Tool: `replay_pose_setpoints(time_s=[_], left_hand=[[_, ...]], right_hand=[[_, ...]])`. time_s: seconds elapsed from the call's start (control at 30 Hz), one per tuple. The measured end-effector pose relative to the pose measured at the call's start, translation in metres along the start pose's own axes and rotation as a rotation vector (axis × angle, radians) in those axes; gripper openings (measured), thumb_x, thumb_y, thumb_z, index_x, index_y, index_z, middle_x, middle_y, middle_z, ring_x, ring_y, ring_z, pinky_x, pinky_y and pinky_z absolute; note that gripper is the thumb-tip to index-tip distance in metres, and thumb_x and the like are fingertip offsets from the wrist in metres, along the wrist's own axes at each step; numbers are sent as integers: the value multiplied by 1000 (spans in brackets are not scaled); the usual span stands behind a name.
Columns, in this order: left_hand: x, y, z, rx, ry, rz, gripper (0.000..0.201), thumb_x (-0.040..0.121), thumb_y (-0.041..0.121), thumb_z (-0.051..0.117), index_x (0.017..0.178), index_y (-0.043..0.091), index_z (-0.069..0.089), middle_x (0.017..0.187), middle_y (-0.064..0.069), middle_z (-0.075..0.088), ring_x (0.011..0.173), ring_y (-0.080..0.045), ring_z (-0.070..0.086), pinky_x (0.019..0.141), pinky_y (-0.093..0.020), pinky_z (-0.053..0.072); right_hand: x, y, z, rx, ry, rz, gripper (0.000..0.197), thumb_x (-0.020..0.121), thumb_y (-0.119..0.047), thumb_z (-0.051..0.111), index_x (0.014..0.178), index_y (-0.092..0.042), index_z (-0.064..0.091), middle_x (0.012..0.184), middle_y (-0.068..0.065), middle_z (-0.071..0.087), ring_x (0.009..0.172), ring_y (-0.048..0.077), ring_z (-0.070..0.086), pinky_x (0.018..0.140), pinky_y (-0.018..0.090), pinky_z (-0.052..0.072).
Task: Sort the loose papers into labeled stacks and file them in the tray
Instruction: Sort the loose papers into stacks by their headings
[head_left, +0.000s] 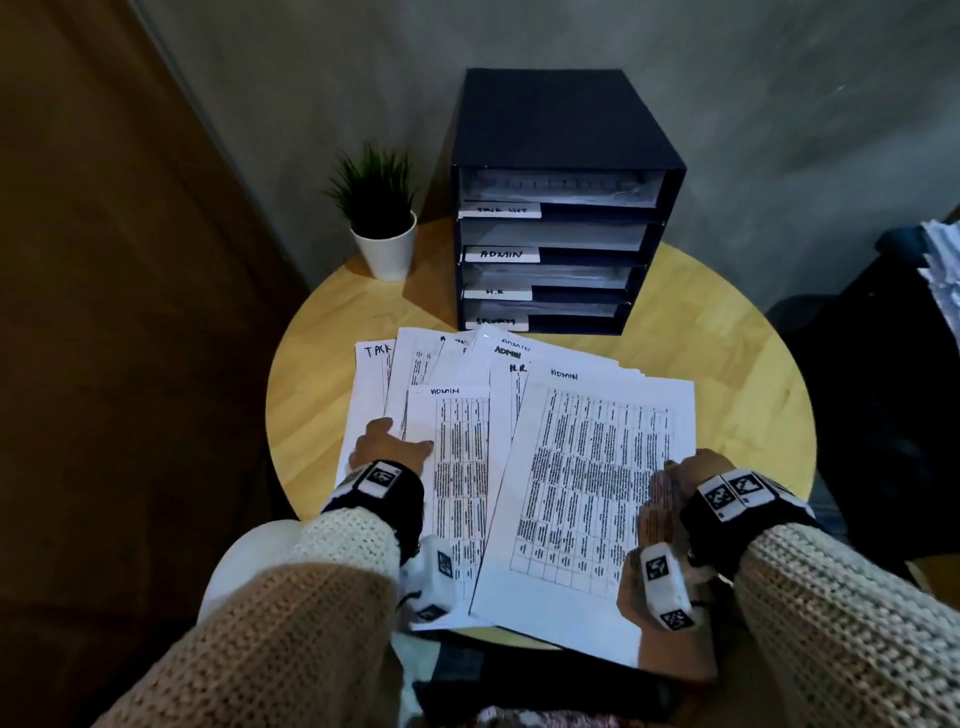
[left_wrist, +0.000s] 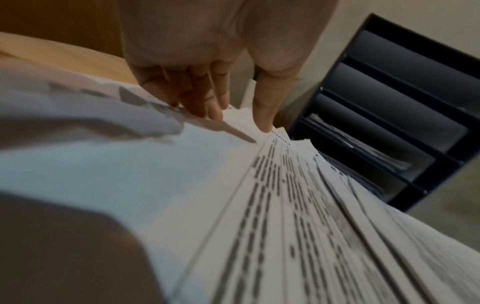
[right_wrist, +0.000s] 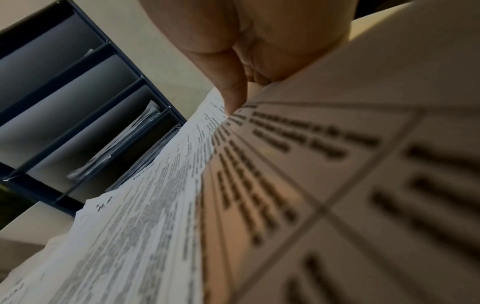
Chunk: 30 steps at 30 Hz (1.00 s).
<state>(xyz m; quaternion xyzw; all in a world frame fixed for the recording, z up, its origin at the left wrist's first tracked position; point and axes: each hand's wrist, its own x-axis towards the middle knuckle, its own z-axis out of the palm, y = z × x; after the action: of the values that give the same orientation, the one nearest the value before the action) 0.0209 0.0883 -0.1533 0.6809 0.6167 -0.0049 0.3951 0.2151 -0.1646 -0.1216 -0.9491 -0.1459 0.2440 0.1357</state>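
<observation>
Head view: at far left we see a plant (head_left: 382, 218) on the table (head_left: 311, 374). Our left hand (head_left: 387, 444) lies with straight fingers on the fanned papers (head_left: 457, 467). Beyond them stands the tray (head_left: 558, 208). Nearer right, our right hand (head_left: 693, 470) pinches the ADMIN sheet (head_left: 587, 483) at its edge.

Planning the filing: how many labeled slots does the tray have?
4, stacked in the dark tray: top TASK LIST, then ADMIN, H.R, and a bottom label too blurred to read.
</observation>
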Motion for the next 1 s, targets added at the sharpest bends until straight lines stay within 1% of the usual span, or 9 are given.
replay_pose_setpoints(time_s=[0.17,0.23,0.33,0.5,0.57,0.63,0.8,0.93,1.0], left_hand=[[2,-3,-4,-84,-46,53,61,74,43,73,129,33,50,140,-5,44,114,-33,56,96,-44,48],[1,-2,-3,-43,-37,35,57,73,45,73,126,34,53,138,-5,43,113,-33,55,98,-43,47],[-2,1,-3,-55,-46,14,50,68,46,75,113,36,58,131,-6,41,107,-36,56,92,-46,51],[-8,5,-1,53,111,226,36,78,36,69,111,42,57,121,-3,50,113,-27,50,103,-37,39],[-11,7,-2,87,163,267,38,84,33,65,120,43,58,123,0,50,119,-23,43,103,-32,28],[-13,10,-4,83,157,291,32,86,31,64,117,38,63,121,1,57,119,-23,46,99,-31,29],[-16,22,-17,-102,111,339,21,98,18,44,119,17,51,114,-12,58,86,-26,52,78,-27,40],[-25,43,-51,-208,284,411,23,100,21,37,117,16,51,99,-12,58,91,-33,57,73,-32,41],[-31,56,-69,-253,346,479,20,99,23,38,111,17,53,92,-9,58,82,-29,55,70,-30,37]], right_hand=[[-10,-5,-4,-77,-45,44,43,104,-19,28,147,-12,28,143,12,41,131,25,41,101,25,36],[-3,-7,-1,100,-125,213,45,102,-17,36,145,-5,30,143,15,41,131,28,42,86,23,45],[3,-4,5,292,-114,188,43,97,-12,48,137,0,43,139,17,48,127,30,48,61,15,40],[-5,-6,2,-37,-145,108,48,102,-25,36,147,-13,26,147,9,35,136,26,32,106,26,32],[-4,-6,3,85,-145,140,45,102,-24,36,145,-10,33,146,8,38,134,25,36,101,16,35],[5,-2,6,216,-144,177,40,100,-16,41,138,-4,43,143,12,44,124,24,46,74,0,44],[8,4,13,37,-7,158,39,103,-23,33,134,-3,45,140,13,45,126,27,46,100,27,37],[13,12,21,58,45,110,35,101,-21,39,127,-1,51,130,18,54,115,31,52,92,29,41],[15,14,25,118,28,90,25,100,-21,38,105,-9,59,111,19,57,93,30,57,78,24,45]])
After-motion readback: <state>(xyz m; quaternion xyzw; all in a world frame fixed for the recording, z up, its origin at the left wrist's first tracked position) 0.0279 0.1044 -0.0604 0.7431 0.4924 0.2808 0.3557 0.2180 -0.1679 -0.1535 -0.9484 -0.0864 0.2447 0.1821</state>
